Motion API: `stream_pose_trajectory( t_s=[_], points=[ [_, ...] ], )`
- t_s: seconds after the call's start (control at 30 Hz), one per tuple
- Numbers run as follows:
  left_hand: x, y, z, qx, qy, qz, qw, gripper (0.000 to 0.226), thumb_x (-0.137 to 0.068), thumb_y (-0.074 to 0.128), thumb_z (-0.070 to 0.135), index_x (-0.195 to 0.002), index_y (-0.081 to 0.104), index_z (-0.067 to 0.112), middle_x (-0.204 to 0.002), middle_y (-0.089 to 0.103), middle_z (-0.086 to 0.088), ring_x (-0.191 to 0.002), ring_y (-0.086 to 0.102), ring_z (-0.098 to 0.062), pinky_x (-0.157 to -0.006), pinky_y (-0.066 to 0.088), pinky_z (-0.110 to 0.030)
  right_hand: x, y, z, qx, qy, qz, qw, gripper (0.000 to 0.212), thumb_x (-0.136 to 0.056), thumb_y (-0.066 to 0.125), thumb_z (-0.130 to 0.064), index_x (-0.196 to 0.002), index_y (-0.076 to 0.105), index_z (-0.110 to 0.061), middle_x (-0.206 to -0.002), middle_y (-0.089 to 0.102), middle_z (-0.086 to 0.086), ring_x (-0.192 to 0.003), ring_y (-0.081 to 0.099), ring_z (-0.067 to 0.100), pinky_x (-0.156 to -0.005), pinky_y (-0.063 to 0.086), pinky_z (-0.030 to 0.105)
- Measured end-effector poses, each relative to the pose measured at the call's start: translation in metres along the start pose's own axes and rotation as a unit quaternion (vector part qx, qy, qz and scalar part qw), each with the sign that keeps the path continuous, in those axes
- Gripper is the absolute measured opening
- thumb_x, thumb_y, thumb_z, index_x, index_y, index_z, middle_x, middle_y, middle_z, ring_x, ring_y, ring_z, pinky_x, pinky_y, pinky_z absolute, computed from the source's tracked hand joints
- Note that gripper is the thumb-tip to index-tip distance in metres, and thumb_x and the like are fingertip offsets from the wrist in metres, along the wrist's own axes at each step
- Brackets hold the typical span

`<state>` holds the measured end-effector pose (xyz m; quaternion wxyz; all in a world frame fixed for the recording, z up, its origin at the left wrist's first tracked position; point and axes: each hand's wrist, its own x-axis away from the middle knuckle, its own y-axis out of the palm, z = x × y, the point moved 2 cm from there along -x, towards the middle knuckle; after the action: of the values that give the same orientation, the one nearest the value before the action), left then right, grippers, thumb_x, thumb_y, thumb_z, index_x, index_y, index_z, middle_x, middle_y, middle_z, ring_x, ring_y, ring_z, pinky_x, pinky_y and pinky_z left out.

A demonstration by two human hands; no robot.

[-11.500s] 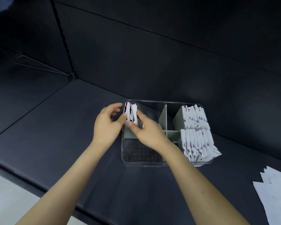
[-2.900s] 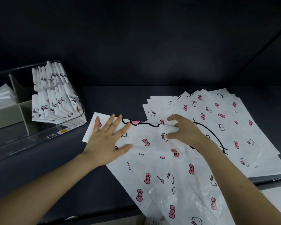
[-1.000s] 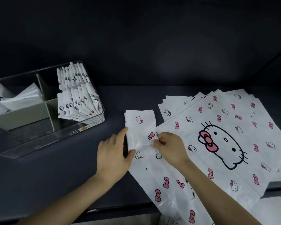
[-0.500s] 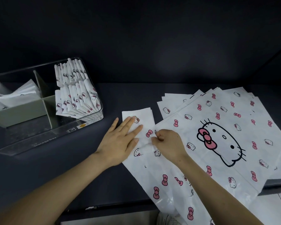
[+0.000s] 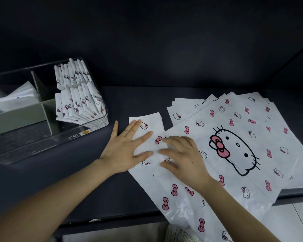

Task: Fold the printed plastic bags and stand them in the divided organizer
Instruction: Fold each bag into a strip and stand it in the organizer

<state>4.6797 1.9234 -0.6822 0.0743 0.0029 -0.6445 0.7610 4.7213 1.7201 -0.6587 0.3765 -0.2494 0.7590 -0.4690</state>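
On the dark worktop (image 5: 77, 180) in front of you, a printed plastic bag (image 5: 154, 125) lies folded lengthwise into a long, narrow strip. Its far end sits just beside the organizer's near right corner, and its near end hangs over the worktop's front edge.

Your left hand (image 5: 124, 149) lies flat on the strip's left side. Its fingers (image 5: 141, 137) are straight and spread, pressing the plastic down and gripping nothing. Your right hand (image 5: 184, 158) rests palm down on the strip's right side, just beside the left hand. Its fingers (image 5: 171, 140) are stretched out with only a slight bend and hold nothing either. The thumbs of the two hands nearly meet over the middle of the strip.

To your right, a fanned stack of flat bags (image 5: 234, 145) lies touching the strip. The top one shows a large cat face with a pink bow.

To your left stands the clear divided organizer (image 5: 47, 142), split by grey-green dividers (image 5: 24, 112). Its two right compartments are packed with folded bags (image 5: 77, 100) standing on edge in rows. A left rear compartment holds a few white folded pieces (image 5: 16, 96) that lean loosely. The near left compartment shows only its dark floor.
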Motion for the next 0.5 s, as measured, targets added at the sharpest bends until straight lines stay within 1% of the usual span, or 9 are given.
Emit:
stream_pose_trajectory(
  t_s=[0.07, 0.13, 0.2, 0.23, 0.27, 0.33, 0.37, 0.43, 0.5],
  points=[
    [0.000, -0.001, 0.000, 0.000, 0.001, -0.008, 1.000, 0.084, -0.069, -0.018, 0.083, -0.145, -0.005, 0.048, -0.151, -0.028, 0.004, -0.139, -0.028, -0.005, -0.113, -0.019, -0.054, 0.002, 0.005, 0.006, 0.015, -0.047, -0.041, 0.998, 0.028, -0.086, 0.060, -0.039, -0.099, 0.073, -0.018, -0.118, 0.067, 0.000, -0.117, 0.057, 0.018, -0.104, 0.036, 0.043],
    [0.001, -0.003, 0.001, 0.004, 0.006, -0.023, 1.000, 0.085, -0.066, -0.021, 0.084, -0.142, -0.010, 0.049, -0.151, -0.028, 0.003, -0.138, -0.029, -0.005, -0.112, -0.021, -0.053, -0.001, 0.009, 0.009, 0.047, -0.084, -0.058, 0.994, 0.029, -0.089, 0.056, -0.035, -0.098, 0.074, -0.014, -0.115, 0.069, 0.001, -0.113, 0.062, 0.017, -0.107, 0.036, 0.043],
    [0.001, -0.005, -0.002, 0.029, 0.018, -0.034, 0.999, 0.086, -0.064, -0.023, 0.085, -0.140, -0.008, 0.050, -0.153, -0.026, 0.004, -0.138, -0.030, -0.003, -0.112, -0.023, -0.050, -0.003, 0.009, 0.010, 0.058, -0.110, -0.044, 0.991, 0.028, -0.091, 0.054, -0.029, -0.096, 0.075, -0.012, -0.110, 0.071, 0.003, -0.108, 0.066, 0.015, -0.107, 0.036, 0.041],
    [0.001, -0.005, -0.004, 0.062, 0.029, -0.029, 0.997, 0.086, -0.065, -0.022, 0.084, -0.141, -0.002, 0.050, -0.155, -0.021, 0.005, -0.139, -0.027, -0.003, -0.112, -0.024, -0.046, -0.005, 0.008, 0.011, 0.054, -0.114, -0.042, 0.991, 0.028, -0.092, 0.052, -0.026, -0.095, 0.075, -0.011, -0.108, 0.072, 0.003, -0.105, 0.067, 0.015, -0.107, 0.035, 0.041],
    [0.001, -0.006, -0.006, 0.116, 0.040, -0.010, 0.992, 0.084, -0.070, -0.017, 0.084, -0.142, 0.010, 0.049, -0.157, -0.012, 0.007, -0.142, -0.021, -0.002, -0.114, -0.023, -0.041, -0.007, 0.007, 0.012, 0.047, -0.113, -0.040, 0.992, 0.029, -0.094, 0.049, -0.024, -0.092, 0.075, -0.010, -0.105, 0.073, 0.004, -0.103, 0.068, 0.015, -0.107, 0.035, 0.041],
    [0.006, -0.007, -0.012, 0.236, 0.066, 0.060, 0.968, 0.073, -0.088, 0.005, 0.076, -0.137, 0.044, 0.037, -0.155, 0.017, 0.007, -0.146, 0.003, -0.006, -0.118, -0.011, -0.031, -0.009, 0.006, 0.014, 0.030, -0.099, -0.035, 0.994, 0.034, -0.096, 0.046, -0.025, -0.089, 0.075, -0.008, -0.101, 0.074, 0.003, -0.099, 0.069, 0.014, -0.109, 0.033, 0.040],
    [0.010, -0.007, -0.015, 0.262, 0.082, 0.097, 0.957, 0.066, -0.094, 0.018, 0.068, -0.130, 0.057, 0.029, -0.151, 0.031, 0.005, -0.145, 0.017, -0.008, -0.120, -0.003, -0.029, -0.011, 0.006, 0.015, 0.025, -0.092, -0.038, 0.995, 0.033, -0.095, 0.047, -0.025, -0.089, 0.075, -0.008, -0.100, 0.074, 0.002, -0.097, 0.069, 0.013, -0.111, 0.031, 0.040],
    [0.020, -0.004, -0.020, 0.250, 0.121, 0.121, 0.953, 0.058, -0.097, 0.032, 0.060, -0.124, 0.064, 0.020, -0.143, 0.047, 0.002, -0.140, 0.031, -0.009, -0.120, 0.008, -0.030, -0.014, 0.006, 0.017, 0.014, -0.074, -0.044, 0.996, 0.029, -0.091, 0.051, -0.023, -0.092, 0.074, -0.006, -0.097, 0.075, 0.000, -0.091, 0.071, 0.011, -0.114, 0.028, 0.038],
    [0.026, -0.001, -0.022, 0.230, 0.143, 0.103, 0.957, 0.061, -0.094, 0.036, 0.063, -0.130, 0.059, 0.020, -0.143, 0.048, 0.005, -0.140, 0.030, -0.005, -0.120, 0.007, -0.033, -0.018, 0.005, 0.020, -0.004, -0.056, -0.043, 0.998, 0.028, -0.090, 0.051, -0.022, -0.094, 0.073, -0.006, -0.090, 0.075, -0.001, -0.076, 0.070, 0.012, -0.114, 0.026, 0.037]
  ],
)
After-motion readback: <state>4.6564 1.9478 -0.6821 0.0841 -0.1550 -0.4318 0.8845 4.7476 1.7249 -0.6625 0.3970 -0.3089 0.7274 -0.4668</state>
